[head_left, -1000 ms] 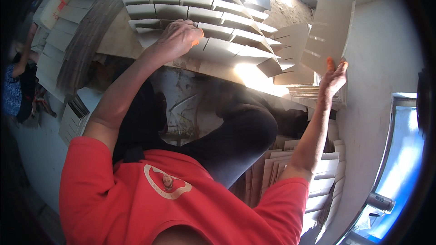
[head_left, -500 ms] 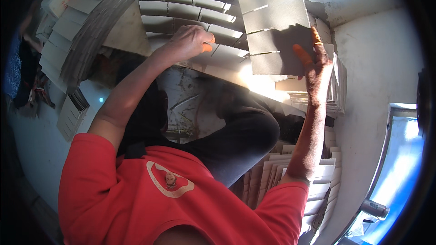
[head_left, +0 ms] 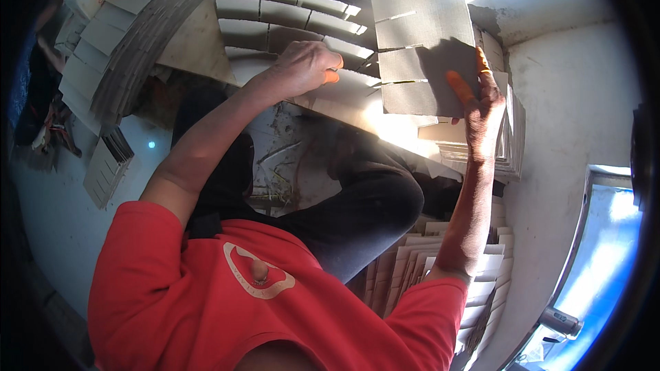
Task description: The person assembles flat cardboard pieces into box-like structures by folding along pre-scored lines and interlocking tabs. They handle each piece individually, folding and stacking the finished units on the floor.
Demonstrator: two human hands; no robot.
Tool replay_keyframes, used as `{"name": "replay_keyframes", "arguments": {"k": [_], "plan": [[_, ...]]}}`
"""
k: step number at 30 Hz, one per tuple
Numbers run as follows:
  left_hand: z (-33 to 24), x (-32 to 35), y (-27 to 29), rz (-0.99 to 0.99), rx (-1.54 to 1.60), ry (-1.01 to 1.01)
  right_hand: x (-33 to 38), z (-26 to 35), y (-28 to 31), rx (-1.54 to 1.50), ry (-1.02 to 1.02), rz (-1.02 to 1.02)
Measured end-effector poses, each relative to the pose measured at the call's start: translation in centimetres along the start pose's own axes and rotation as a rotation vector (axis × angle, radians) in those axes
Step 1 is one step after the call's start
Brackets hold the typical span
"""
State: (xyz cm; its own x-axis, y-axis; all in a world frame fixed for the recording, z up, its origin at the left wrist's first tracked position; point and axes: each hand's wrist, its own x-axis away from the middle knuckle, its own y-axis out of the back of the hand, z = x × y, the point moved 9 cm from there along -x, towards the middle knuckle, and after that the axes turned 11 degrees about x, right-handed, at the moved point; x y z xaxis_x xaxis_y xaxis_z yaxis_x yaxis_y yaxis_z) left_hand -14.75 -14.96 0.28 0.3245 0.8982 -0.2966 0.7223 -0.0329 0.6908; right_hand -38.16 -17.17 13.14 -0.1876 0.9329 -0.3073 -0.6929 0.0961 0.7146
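Listing, largest item first:

1. Interlocked grid of slotted cardboard strips [head_left: 289, 17], far centre, resting on a board. Left hand [head_left: 306, 69] lies on its near edge, fingers curled and pinching a strip end.
2. Slotted cardboard panel [head_left: 423, 34], far right of the grid, raised and tilted. Right hand [head_left: 485, 106] grips its near right corner, thumb in front and fingers behind. The panel has 4 slits on its left edge.
3. Stacks of cut strips [head_left: 412, 268], near right beside the knee; more stacks [head_left: 103, 48] at far left.

Risk, as judged: held by 1 corner only, the panel may sag or twist, so its slits could miss the grid's strips and crease. Pressure from the left hand could shift the loose grid.

Change: 1 second ago the right hand was lower and right with no panel up. Now the panel is higher and closer to the grid; the left hand has barely moved.
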Motion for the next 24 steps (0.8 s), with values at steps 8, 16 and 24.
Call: {"name": "replay_keyframes", "arguments": {"k": [8, 16, 24], "plan": [[0.1, 0.0, 0.0, -0.063, 0.022, -0.005, 0.5, -1.3, -1.4, 0.004, 0.015, 0.072], [0.5, -0.1, -0.2, -0.07, 0.004, -0.019, -0.6, -1.7, -1.3, -0.021, 0.046, 0.053], [0.4, -0.2, -0.2, -0.095, 0.011, -0.032, -0.1, -0.6, -5.9, 0.043, 0.088, 0.229]]}}
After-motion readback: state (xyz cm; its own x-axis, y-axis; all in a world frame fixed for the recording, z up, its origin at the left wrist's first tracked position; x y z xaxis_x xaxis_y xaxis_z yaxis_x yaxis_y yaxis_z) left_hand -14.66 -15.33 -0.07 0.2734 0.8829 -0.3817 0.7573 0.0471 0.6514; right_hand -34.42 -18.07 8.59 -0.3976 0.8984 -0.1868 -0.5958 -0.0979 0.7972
